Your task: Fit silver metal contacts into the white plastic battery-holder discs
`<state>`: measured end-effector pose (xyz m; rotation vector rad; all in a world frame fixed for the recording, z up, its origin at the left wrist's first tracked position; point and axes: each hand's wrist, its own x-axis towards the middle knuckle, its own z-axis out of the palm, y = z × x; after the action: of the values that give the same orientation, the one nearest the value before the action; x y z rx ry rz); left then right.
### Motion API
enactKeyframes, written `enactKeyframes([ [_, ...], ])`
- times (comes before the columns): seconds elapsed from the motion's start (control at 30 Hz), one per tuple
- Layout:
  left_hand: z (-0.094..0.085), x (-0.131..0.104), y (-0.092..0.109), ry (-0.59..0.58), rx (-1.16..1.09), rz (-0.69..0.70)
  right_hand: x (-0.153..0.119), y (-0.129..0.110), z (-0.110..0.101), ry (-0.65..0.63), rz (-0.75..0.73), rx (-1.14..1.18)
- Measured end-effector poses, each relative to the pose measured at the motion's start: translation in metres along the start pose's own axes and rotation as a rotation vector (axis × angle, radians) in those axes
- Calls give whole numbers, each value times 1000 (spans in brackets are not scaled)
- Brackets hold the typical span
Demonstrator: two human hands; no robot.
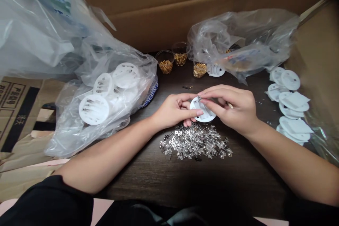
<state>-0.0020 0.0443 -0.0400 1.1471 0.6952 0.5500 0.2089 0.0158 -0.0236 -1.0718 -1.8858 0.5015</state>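
Observation:
My left hand (pixel 177 110) is closed around the left edge of a round white plastic battery holder (pixel 203 113), thumb across its face. Over the holder's upper edge, the thumb and fingertips of my right hand (pixel 230 107) pinch a small metal battery contact (pixel 200 99), partly hidden by the fingers. A small pale tip (pixel 230 105), too small to name, shows by the curled fingers of that hand. Just below both hands lies a heap of loose metal contacts and springs (pixel 196 143) on the dark table.
At left, a clear plastic bag (pixel 66 127) carries white holders (pixel 94 109) with contacts in them. More white holders (pixel 293 104) are stacked at right. Clear cups (pixel 165 65) of gold-coloured pins stand behind, beside another plastic bag (pixel 246 39). Cardboard walls (pixel 164 17) surround the table.

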Motion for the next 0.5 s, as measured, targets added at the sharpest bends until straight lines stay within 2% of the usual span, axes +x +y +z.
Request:
enactKeyframes([
  [0.17, 0, 0, 1, 3, 0, 2, -2, 3, 3, -47, 4, -29],
  [0.4, -2, 2, 0, -25, -2, -5, -3, 6, 3, -96, -107, -54],
  [0.5, -3, 2, -1, -30, -1, -1, -2, 6, 3, -77, -139, -117],
])
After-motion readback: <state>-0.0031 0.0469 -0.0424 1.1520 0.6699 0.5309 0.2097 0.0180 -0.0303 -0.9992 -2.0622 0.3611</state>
